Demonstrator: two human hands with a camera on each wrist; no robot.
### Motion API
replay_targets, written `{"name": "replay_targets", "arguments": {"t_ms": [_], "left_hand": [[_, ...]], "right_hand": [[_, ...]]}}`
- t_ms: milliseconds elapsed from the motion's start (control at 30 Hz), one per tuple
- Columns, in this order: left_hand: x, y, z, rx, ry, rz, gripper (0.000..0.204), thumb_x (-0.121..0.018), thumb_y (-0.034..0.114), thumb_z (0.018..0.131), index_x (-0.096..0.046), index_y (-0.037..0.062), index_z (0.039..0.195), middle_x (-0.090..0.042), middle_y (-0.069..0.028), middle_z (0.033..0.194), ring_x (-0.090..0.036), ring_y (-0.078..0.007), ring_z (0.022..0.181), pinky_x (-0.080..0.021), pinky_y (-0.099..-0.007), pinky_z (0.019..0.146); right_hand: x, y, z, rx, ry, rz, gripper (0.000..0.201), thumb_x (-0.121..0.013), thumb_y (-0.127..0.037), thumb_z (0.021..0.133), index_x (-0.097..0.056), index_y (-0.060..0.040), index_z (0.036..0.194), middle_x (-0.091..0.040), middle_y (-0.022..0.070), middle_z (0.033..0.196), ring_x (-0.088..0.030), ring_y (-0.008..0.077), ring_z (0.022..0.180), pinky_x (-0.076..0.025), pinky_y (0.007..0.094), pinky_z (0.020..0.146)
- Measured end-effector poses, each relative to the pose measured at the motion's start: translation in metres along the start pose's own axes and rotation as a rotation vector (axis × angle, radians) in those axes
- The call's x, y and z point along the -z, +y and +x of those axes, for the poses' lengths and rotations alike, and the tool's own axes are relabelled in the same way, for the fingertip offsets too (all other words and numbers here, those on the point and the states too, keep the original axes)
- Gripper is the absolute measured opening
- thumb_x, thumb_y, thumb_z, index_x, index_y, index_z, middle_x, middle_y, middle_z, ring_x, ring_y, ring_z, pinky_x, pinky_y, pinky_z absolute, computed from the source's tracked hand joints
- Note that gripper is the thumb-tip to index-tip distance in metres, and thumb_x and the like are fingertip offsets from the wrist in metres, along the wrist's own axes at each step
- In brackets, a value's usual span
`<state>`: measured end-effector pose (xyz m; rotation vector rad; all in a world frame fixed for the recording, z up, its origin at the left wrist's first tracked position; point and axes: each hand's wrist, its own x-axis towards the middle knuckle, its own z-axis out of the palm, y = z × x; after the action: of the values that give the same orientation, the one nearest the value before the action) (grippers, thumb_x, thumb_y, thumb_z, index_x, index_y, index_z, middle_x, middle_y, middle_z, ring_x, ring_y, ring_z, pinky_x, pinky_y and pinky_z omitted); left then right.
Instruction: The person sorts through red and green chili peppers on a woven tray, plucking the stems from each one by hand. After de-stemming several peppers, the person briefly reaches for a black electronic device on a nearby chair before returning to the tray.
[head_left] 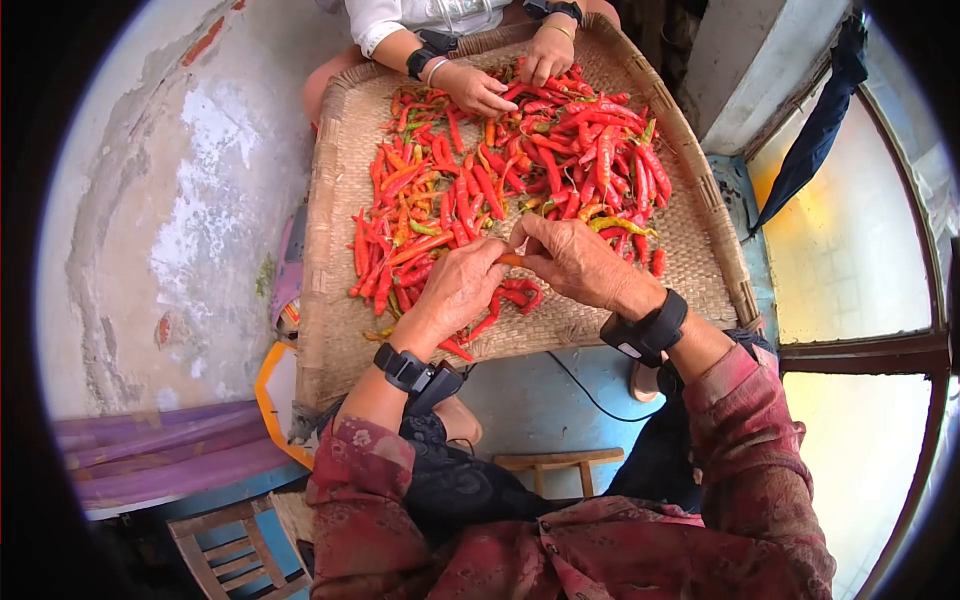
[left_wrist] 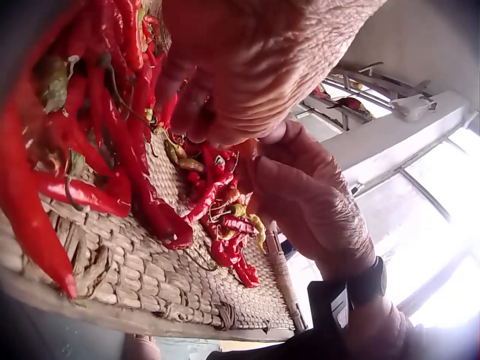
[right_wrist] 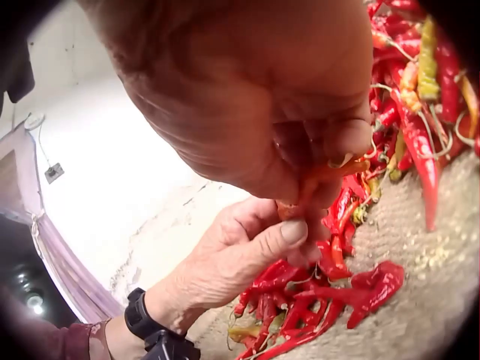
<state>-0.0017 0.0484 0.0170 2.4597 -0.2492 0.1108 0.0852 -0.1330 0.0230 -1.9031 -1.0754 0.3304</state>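
An orange-red chili pepper (head_left: 510,260) spans the gap between my two hands, low over the near part of a woven tray (head_left: 590,325). My left hand (head_left: 462,285) pinches one end of it between thumb and fingers. From the other side, my right hand (head_left: 580,262) grips it with curled fingers. In the right wrist view, the pepper (right_wrist: 330,172) pokes out past the right fingertips, close to a pale stem. Just beyond my hands lies a broad heap of red chili peppers (head_left: 590,150), mixed with some orange and green ones.
Across the tray, another person's hands (head_left: 478,90) work among the peppers. A raised rim (head_left: 700,170) borders the tray. Loose red peppers (head_left: 515,295) lie beneath my hands. A wall (head_left: 180,200) stands on the left and a window (head_left: 850,220) on the right; a wooden stool (head_left: 560,460) is below.
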Motion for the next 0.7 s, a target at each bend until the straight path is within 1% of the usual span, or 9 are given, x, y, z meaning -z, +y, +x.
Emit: {"name": "replay_targets", "arguments": {"t_ms": [167, 200, 267, 333, 400, 467, 533, 633, 700], "left_hand": [[-0.003, 0.011, 0.001, 0.021, 0.006, -0.061, 0.021, -0.059, 0.004, 0.085, -0.058, 0.0021, 0.106, -0.058, -0.0142, 0.100, -0.061, -0.0330, 0.082, -0.049, -0.0390, 0.072], [-0.004, 0.011, 0.002, 0.043, 0.094, -0.080, 0.021, -0.060, 0.005, 0.085, -0.058, 0.0020, 0.106, -0.058, -0.0153, 0.101, -0.061, -0.0345, 0.083, -0.049, -0.0397, 0.072], [-0.008, 0.006, 0.003, 0.064, 0.183, -0.101, 0.021, -0.060, 0.006, 0.084, -0.058, 0.0018, 0.105, -0.059, -0.0163, 0.103, -0.061, -0.0360, 0.084, -0.049, -0.0405, 0.073], [-0.013, -0.007, -0.001, 0.007, 0.090, -0.047, 0.018, -0.060, 0.007, 0.086, -0.059, 0.0021, 0.104, -0.060, -0.0144, 0.103, -0.061, -0.0323, 0.082, -0.049, -0.0377, 0.073], [-0.018, -0.012, -0.005, 0.004, 0.008, 0.051, 0.018, -0.061, 0.007, 0.084, -0.060, 0.0019, 0.102, -0.059, -0.0135, 0.102, -0.058, -0.0308, 0.086, -0.048, -0.0377, 0.077], [-0.026, -0.015, -0.008, -0.107, -0.113, 0.352, 0.018, -0.062, 0.007, 0.082, -0.062, 0.0022, 0.099, -0.059, -0.0128, 0.100, -0.054, -0.0305, 0.091, -0.046, -0.0385, 0.082], [-0.028, -0.009, -0.007, -0.072, -0.122, 0.347, 0.014, -0.062, 0.008, 0.081, -0.061, 0.0028, 0.094, -0.059, -0.0120, 0.098, -0.051, -0.0303, 0.095, -0.044, -0.0384, 0.085], [-0.028, -0.004, -0.004, -0.042, -0.177, 0.374, 0.012, -0.061, 0.008, 0.081, -0.059, 0.0030, 0.092, -0.059, -0.0114, 0.095, -0.051, -0.0305, 0.093, -0.044, -0.0402, 0.083], [-0.027, 0.001, -0.006, 0.010, -0.081, 0.336, 0.013, -0.063, 0.007, 0.080, -0.057, 0.0038, 0.092, -0.059, -0.0106, 0.093, -0.052, -0.0307, 0.094, -0.043, -0.0416, 0.083]], "right_hand": [[0.035, -0.009, -0.007, -0.060, -0.258, -0.300, 0.016, -0.065, -0.016, 0.082, -0.063, -0.0015, 0.087, -0.062, 0.0145, 0.072, -0.063, 0.0321, 0.071, -0.048, 0.0407, 0.066], [0.042, -0.010, -0.010, -0.064, -0.254, -0.301, 0.016, -0.065, -0.016, 0.082, -0.063, -0.0015, 0.087, -0.062, 0.0145, 0.072, -0.063, 0.0321, 0.071, -0.048, 0.0407, 0.066], [0.059, -0.008, -0.016, -0.005, -0.045, -0.425, 0.014, -0.063, -0.014, 0.081, -0.062, -0.0020, 0.088, -0.063, 0.0157, 0.077, -0.062, 0.0340, 0.075, -0.048, 0.0416, 0.069], [0.080, -0.008, -0.022, -0.026, 0.145, -0.487, 0.013, -0.059, -0.011, 0.081, -0.062, -0.0023, 0.090, -0.062, 0.0171, 0.081, -0.061, 0.0357, 0.078, -0.048, 0.0433, 0.070], [0.098, -0.010, -0.027, -0.167, 0.141, -0.625, 0.016, -0.059, -0.009, 0.081, -0.061, -0.0020, 0.095, -0.061, 0.0177, 0.085, -0.058, 0.0353, 0.086, -0.047, 0.0433, 0.076], [0.096, -0.003, -0.030, -0.002, 0.346, -0.820, 0.020, -0.061, -0.010, 0.081, -0.061, -0.0027, 0.099, -0.059, 0.0171, 0.090, -0.056, 0.0346, 0.091, -0.046, 0.0431, 0.077], [0.083, 0.000, -0.024, 0.082, 0.368, -0.824, 0.023, -0.064, -0.011, 0.081, -0.060, -0.0036, 0.103, -0.058, 0.0163, 0.093, -0.056, 0.0340, 0.092, -0.047, 0.0431, 0.078], [0.044, -0.004, -0.020, 0.017, 0.114, -0.546, 0.022, -0.064, -0.013, 0.080, -0.060, -0.0038, 0.101, -0.061, 0.0145, 0.088, -0.060, 0.0359, 0.086, -0.050, 0.0429, 0.073], [0.023, -0.006, -0.020, -0.065, -0.103, -0.561, 0.022, -0.064, -0.018, 0.082, -0.060, -0.0033, 0.099, -0.064, 0.0170, 0.083, -0.062, 0.0374, 0.079, -0.051, 0.0442, 0.070]]}}
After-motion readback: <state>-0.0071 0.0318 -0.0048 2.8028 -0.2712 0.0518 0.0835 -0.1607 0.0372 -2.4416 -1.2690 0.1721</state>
